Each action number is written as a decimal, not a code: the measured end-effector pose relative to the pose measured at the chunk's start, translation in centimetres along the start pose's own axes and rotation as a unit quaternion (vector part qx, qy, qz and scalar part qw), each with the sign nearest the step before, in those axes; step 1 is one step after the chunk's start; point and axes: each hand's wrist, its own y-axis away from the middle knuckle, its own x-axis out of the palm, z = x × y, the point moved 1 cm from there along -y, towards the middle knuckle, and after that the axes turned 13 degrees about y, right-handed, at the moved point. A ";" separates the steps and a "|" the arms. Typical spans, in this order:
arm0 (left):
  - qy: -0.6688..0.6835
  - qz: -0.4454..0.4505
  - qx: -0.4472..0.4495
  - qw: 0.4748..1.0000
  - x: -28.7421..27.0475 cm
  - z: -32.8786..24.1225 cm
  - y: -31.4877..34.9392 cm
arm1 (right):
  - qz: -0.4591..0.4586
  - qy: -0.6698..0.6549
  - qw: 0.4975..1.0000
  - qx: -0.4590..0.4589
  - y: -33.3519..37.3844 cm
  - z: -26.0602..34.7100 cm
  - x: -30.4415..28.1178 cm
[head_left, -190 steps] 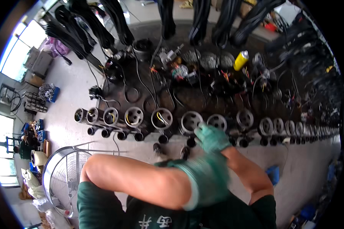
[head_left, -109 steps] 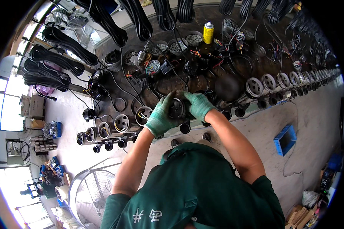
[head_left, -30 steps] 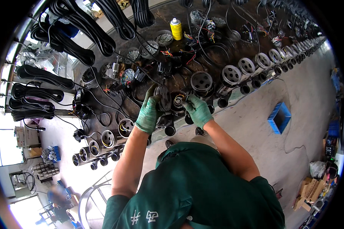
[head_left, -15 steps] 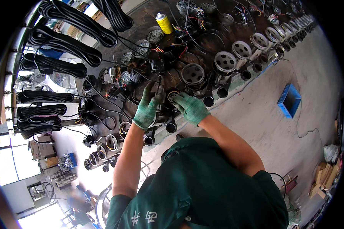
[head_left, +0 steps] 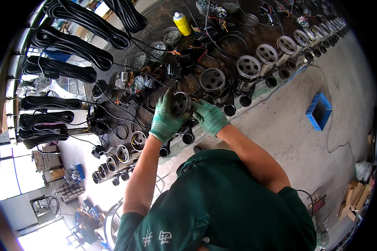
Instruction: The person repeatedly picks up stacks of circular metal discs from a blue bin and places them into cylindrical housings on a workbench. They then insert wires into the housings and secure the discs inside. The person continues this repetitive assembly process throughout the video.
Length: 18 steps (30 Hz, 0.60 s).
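Both my hands wear green knit gloves at the near edge of the workbench. My left hand wraps around the left side of a round grey metal housing with holes in its top face. Against the right side of that housing, my right hand has its fingers bent; the fingertips are partly hidden, and a small bit of wire shows near them. A black outlet pipe sticks out below my hands. Just right stands a similar housing, upright and apart from my fingers.
A row of similar metal housings runs along the bench edge. Behind lie a yellow spray can, bowls of small screws and loose wires. Coiled black cables hang at left. A blue crate sits on the floor.
The housing's holed face now shows between my hands, where an open ring with wires showed before. My left hand has moved right and closed around it; my right hand has stayed nearly in place.
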 end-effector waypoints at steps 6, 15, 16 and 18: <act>-0.117 0.006 0.003 0.993 0.6 -1.5 0.3 | 0.032 -0.146 0.979 0.141 0.6 -0.7 0.0; -0.079 -0.050 0.061 0.994 1.4 -1.3 1.5 | 0.108 0.145 0.982 0.062 -3.5 -0.5 -2.5; -0.072 -0.052 0.062 0.994 1.4 -1.1 1.6 | 0.156 0.192 0.967 0.069 -4.2 -0.2 -2.2; -0.059 -0.057 0.061 0.995 1.4 -0.6 1.9 | 0.243 0.209 0.942 0.102 -5.9 1.1 -2.9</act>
